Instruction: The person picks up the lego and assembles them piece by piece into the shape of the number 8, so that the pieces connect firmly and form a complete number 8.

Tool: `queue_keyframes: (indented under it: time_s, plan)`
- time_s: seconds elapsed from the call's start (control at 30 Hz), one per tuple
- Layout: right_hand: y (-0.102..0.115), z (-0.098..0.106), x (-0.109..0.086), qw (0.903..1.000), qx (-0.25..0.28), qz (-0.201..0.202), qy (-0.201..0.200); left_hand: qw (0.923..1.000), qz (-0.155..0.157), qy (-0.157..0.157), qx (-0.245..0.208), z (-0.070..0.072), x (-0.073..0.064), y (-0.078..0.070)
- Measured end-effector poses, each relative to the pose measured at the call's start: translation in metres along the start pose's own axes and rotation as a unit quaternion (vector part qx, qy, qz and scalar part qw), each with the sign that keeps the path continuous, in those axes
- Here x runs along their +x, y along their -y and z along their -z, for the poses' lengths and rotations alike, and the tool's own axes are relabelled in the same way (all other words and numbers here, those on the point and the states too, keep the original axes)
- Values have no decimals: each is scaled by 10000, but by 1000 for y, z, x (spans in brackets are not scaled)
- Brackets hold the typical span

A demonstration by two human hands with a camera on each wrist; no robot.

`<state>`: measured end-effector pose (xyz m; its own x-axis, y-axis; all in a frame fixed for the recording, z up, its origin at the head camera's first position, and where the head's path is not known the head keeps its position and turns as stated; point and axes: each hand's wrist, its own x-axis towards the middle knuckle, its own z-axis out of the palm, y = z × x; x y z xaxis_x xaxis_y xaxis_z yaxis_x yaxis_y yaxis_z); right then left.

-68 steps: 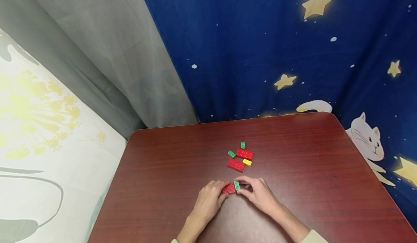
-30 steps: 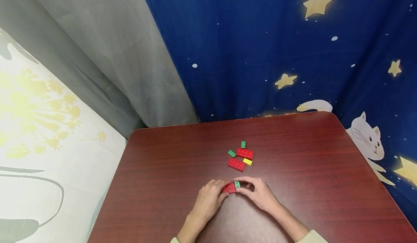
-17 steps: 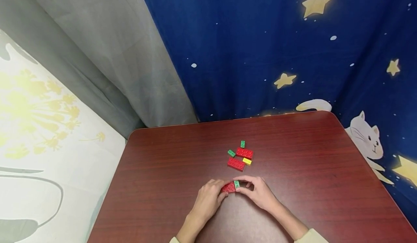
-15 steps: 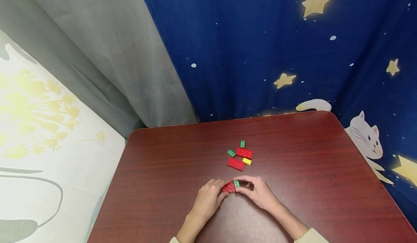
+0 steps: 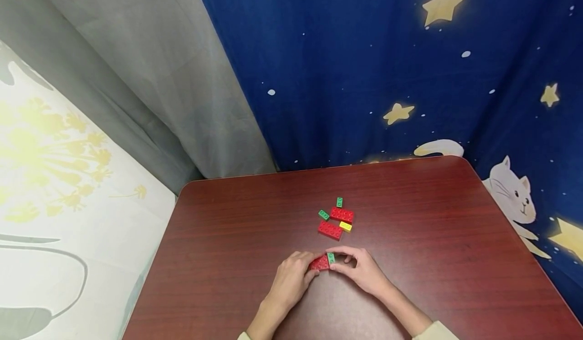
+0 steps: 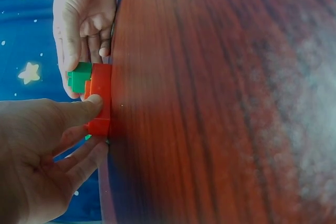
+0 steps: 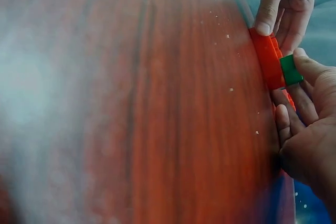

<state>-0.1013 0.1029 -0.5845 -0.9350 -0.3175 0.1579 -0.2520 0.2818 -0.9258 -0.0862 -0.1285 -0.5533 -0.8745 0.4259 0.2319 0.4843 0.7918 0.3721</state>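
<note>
Red rectangular studded plastic brick (image 5: 320,263): between the two hands, flat on the table, studs up, its left end within the left hand.
Small green two-stud plastic brick (image 5: 331,258): at the right hand's fingertips, crosswise on top of the red brick's right end; whether it is fully seated cannot be told.
Left hand (image 5: 293,277): gripping the red brick, thumb along the near side, fingers bent over to the far side, back of the hand upward.
Right hand (image 5: 362,269): pinching the green brick, thumb at its near end, index finger arched to its far end, the other fingers bent beneath.
Forearms: slanting back and outward from the wrists, forming a wide V, with a pale sleeve (image 5: 435,331) at the right one's lower end.
Loose bricks beyond the hands: two red rectangular studded bricks (image 5: 330,230), a small yellow brick (image 5: 345,226) by their right ends, and two small green bricks (image 5: 324,215), one left of the farther red brick, one just behind it.
Reddish-brown wood-grain table (image 5: 218,249): under both hands, stretching out to either side.
</note>
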Motion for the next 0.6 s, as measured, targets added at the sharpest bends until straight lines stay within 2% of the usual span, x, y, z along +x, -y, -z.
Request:
queue_keyframes:
  time_s: [0.13,0.37,0.6]
  plan:
    - [-1,0,-1,9999,123,-62,-37,10000,3,14,-14,0,1,0]
    - [-1,-3,0,9998,28,-107,-180,10000,-7,10,-88,0,1,0]
    - [-1,-5,0,9993,-191,171,-261,9999,-15,-29,-104,0,1,1]
